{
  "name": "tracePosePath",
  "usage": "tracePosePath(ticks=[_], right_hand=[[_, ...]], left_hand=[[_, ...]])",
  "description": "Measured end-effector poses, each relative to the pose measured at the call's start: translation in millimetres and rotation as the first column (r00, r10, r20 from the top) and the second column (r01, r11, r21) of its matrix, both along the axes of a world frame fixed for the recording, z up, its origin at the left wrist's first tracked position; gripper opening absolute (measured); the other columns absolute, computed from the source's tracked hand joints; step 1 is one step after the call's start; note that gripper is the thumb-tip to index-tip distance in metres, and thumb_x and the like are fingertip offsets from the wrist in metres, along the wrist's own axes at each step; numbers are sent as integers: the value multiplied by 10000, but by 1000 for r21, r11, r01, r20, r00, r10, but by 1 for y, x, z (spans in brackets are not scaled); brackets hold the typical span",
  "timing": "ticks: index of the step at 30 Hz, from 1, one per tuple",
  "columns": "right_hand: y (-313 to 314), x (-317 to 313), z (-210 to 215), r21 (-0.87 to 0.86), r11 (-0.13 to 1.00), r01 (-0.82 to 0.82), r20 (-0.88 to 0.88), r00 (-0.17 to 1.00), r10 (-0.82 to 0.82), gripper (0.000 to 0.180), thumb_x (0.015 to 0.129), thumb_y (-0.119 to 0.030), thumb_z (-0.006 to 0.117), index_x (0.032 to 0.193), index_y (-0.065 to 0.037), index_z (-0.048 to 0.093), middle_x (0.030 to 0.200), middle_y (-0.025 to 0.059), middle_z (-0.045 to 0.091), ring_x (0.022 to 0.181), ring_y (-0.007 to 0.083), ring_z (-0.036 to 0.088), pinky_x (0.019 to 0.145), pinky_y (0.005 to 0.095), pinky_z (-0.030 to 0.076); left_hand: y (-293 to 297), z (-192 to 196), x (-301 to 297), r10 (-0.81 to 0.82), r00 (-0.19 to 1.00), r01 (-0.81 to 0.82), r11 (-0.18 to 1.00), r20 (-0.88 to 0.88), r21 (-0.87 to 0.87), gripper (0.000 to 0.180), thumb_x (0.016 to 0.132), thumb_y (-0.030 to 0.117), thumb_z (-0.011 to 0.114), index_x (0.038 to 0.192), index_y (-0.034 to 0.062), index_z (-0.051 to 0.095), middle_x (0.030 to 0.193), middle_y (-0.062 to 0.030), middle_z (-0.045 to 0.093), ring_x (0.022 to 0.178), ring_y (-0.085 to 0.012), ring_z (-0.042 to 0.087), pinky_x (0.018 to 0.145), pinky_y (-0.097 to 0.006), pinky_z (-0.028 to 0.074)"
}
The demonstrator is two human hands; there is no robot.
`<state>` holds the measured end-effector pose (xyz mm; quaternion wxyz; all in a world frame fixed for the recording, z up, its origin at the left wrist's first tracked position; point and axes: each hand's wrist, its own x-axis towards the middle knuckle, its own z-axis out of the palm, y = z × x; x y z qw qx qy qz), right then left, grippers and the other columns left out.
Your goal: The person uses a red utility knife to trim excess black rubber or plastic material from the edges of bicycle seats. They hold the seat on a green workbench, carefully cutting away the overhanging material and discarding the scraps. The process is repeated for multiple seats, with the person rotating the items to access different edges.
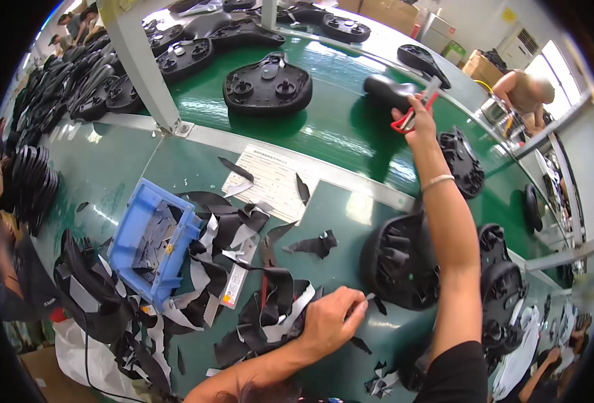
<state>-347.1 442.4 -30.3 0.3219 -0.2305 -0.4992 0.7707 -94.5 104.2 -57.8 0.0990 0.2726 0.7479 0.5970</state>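
My right hand [419, 121] reaches out over the green conveyor, its fingers closed round red-handled scissors [404, 123]. Just beyond it, a black bicycle saddle [385, 89] lies on the belt; whether the fingers touch it I cannot tell. My left hand [332, 317] rests low over the worktable with its fingers curled in, and nothing shows between them. Beside that hand lie black and grey cut scraps [263, 326]. Among the scraps is a tool with red handles [264, 289]. An upturned saddle [404, 262] sits under my right forearm.
A blue bin [150, 242] holding scraps stands on the left of the table. A printed sheet [270, 181] lies near the conveyor's metal edge. Another upturned saddle [268, 86] is on the belt [337, 127]. A white post [139, 64] rises at left; a person [528, 94] works at far right.
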Motion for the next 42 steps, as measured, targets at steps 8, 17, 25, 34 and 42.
tracePosePath(ticks=[8,17,25,34,42], right_hand=[[-107,214,99,10,705,-709,435,638,635,510,850,-183,675,1305,-136,450,794,98,631,570,190,653,444,256,512],[74,180,-4,29,990,139,453,881,-137,268,794,-77,690,1015,-17,550,844,153,614,707,333,660,554,436,603],[38,174,18,-111,989,98,160,984,-80,233,765,-120,721,906,-22,564,846,117,596,652,257,628,573,373,601],[-196,399,89,-37,931,-363,302,884,357,329,817,-189,693,1085,-41,571,802,48,608,586,129,599,502,244,478],[-263,522,21,202,829,-522,482,790,380,329,888,-147,588,1174,-5,511,745,42,591,502,86,542,456,245,438]], left_hand=[[-3,0,-1,-13,1000,13,1000,5,22,92,849,95,634,877,10,613,762,-78,621,641,-157,596,593,-278,466],[0,-6,5,-40,999,41,997,-10,62,87,843,96,639,865,16,615,720,-66,604,598,-126,567,564,-269,454],[5,-8,5,33,998,-30,999,-51,45,141,858,151,640,872,11,621,705,-88,603,576,-132,560,540,-270,440],[-13,24,-6,-487,736,0,695,470,719,423,958,408,501,1164,39,524,966,-50,614,864,-135,605,782,-314,491],[-101,53,14,-295,719,247,955,629,166,511,794,275,682,1170,-19,499,1005,-73,567,893,-135,560,765,-289,486]])
